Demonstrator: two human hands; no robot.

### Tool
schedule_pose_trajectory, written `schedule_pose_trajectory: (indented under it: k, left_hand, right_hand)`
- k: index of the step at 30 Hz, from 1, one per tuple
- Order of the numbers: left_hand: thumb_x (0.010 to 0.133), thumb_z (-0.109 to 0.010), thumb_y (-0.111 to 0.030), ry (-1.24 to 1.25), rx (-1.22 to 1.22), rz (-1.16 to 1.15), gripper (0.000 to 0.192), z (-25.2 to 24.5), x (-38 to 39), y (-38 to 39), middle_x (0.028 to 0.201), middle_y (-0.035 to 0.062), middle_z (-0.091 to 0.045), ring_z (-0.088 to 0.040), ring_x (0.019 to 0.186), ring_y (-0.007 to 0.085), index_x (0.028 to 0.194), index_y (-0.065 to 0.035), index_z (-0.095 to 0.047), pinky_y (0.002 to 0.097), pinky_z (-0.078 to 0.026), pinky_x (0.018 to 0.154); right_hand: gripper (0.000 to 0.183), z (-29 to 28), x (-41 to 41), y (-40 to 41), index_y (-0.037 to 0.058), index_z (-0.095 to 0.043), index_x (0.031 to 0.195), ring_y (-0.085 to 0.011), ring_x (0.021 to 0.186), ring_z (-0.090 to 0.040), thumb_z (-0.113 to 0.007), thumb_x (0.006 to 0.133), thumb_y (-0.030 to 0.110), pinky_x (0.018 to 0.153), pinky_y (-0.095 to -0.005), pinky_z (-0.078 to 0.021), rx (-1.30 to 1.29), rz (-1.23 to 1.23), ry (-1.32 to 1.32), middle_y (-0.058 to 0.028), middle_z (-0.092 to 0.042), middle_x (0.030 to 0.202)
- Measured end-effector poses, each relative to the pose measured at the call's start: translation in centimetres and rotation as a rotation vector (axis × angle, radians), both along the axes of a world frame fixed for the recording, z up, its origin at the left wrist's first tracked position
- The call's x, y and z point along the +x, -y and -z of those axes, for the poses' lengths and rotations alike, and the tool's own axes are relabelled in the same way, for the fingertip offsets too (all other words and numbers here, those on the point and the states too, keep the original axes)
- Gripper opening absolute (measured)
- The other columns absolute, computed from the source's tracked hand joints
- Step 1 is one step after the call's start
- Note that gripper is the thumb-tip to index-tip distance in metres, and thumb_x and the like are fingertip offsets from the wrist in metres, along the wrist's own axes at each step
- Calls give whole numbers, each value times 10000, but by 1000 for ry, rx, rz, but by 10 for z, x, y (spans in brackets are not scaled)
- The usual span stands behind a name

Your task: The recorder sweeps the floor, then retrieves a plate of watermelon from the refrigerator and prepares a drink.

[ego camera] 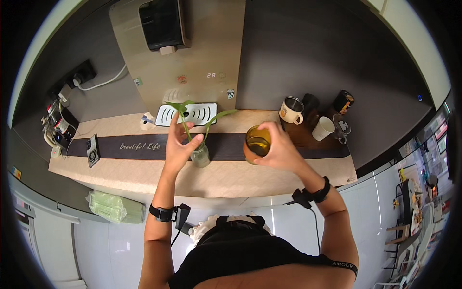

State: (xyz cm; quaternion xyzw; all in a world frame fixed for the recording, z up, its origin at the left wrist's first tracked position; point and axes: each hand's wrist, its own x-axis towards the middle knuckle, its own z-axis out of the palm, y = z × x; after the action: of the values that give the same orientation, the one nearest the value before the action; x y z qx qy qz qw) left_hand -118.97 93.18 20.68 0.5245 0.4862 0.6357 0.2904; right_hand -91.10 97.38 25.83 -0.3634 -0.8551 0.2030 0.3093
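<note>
My right hand [276, 148] grips an amber glass cup [255, 139] by its rim and side; the cup is tilted so I look into it. My left hand [180, 142] is raised by a green leafy plant cutting [220, 115], thumb and fingers spread around one stem. Whether they touch that stem I cannot tell. The stems stand in a small clear glass jar [200, 157] on the counter [231, 180], partly behind my left thumb. A dark runner mat [225, 146] with writing lies under the jar.
Behind the counter is a wall-mounted water dispenser [202, 47] with a white drip tray [202, 115]. At right, a dark tray [299, 139] bears a mug [290, 110], a paper cup [323, 128] and a glass cup [341, 130]. A phone [92, 151] and bottles [61, 124] are at left.
</note>
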Motion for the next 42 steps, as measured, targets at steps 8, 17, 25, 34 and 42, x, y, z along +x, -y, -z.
schedule_pose_trajectory:
  k: [8,17,25,34,42]
  left_hand:
    - [664,-780,-177,-177,-34,-163,816,9,15,15,1129,153,-524,-505,1060,223,1297,3,-298,353,-390,897]
    - [874,-577,-142,174,-73,48,293,15,-5,2,909,76,-634,-576,835,93,1099,36,-519,215,-435,766]
    - [913,-511,-190,270,-50,54,224,-14,-10,13,874,63,-657,-580,823,90,1024,-6,-574,223,-424,789]
    - [924,-476,-189,604,-28,115,192,-6,-21,23,911,62,-647,-575,858,141,1026,-41,-542,311,-444,835]
    - [919,-488,-200,709,-56,131,210,-8,-17,22,863,38,-633,-541,805,124,1053,-46,-532,283,-436,807]
  right_hand:
    - [842,47,-24,6,94,-329,1250,-307,1136,-424,-795,558,208,942,-426,-325,-51,-30,41,-142,-414,1200]
    - [1183,120,-23,5,72,-84,1383,-257,1246,-350,-862,492,105,1039,-358,-281,-444,-209,-619,-144,-353,1318]
    - [920,77,-33,0,17,-275,1286,-275,1162,-442,-811,541,82,971,-364,-362,-193,-72,-362,-160,-447,1223]
    - [868,-6,-60,-5,61,-318,1284,-347,1131,-441,-778,547,60,940,-390,-391,110,-111,-69,-173,-410,1220]
    - [827,-14,-88,-17,75,-333,1266,-344,1096,-453,-754,555,50,906,-391,-409,150,-204,-16,-158,-420,1175]
